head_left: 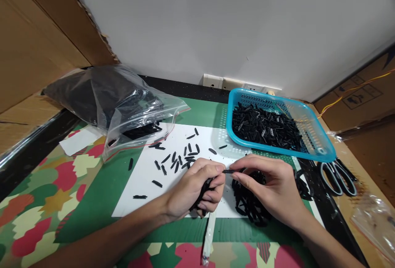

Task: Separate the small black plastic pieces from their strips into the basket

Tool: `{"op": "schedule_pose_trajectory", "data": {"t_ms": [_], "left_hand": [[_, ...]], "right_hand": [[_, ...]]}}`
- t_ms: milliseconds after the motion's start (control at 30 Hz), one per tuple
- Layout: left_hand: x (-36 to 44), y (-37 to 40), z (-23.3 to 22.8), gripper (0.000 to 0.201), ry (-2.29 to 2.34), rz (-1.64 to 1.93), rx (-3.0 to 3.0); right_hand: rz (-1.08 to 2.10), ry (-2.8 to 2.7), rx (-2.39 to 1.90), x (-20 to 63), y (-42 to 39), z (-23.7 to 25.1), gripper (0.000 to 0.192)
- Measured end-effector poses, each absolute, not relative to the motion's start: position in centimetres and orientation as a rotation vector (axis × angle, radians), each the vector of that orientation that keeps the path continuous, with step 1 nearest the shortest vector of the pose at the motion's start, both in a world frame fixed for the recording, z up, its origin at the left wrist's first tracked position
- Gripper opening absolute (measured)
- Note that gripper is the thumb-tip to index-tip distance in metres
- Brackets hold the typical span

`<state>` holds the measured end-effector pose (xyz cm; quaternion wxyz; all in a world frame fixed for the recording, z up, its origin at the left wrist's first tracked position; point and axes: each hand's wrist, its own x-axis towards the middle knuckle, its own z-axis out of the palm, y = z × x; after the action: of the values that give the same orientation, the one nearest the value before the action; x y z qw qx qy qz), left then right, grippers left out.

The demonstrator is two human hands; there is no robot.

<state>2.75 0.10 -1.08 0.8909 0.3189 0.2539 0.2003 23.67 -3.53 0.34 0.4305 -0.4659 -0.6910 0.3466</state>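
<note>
My left hand (207, 185) is closed around several small black strips, whose dark ends show between its fingers. Its thumb and forefinger pinch one end of a short, thin black piece (228, 171). The fingertips of my right hand (267, 181) grip the other end of that piece. Below and behind the right hand lies a heap of black strips (251, 206), partly hidden by it. Loose black pieces (177, 161) are scattered over a white sheet (135, 177) left of and beyond my hands. The exact kind of these pieces is too small to tell.
A blue plastic basket (280, 153) full of black pieces stands at the back right. On the left, a clear zip bag (123, 99) bulges with dark contents. Grey-handled scissors (338, 179) lie at right. A white wrapped strip (209, 237) sits in front; sockets (212, 81) line the wall.
</note>
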Motion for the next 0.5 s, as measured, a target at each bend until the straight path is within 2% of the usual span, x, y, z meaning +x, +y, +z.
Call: {"op": "schedule_pose_trajectory", "data": {"t_ms": [200,500], "left_hand": [[2.63,0.23,-1.09,0.048,0.551,0.388,0.624],[2.51,0.26,-1.4,0.044,0.512,0.426,0.638]], "right_hand": [[0.801,-1.815,-1.166,23.79,-3.55,0.36,0.007],[0.771,-1.822,-1.09,23.51,-3.34,0.64,0.005]]}}
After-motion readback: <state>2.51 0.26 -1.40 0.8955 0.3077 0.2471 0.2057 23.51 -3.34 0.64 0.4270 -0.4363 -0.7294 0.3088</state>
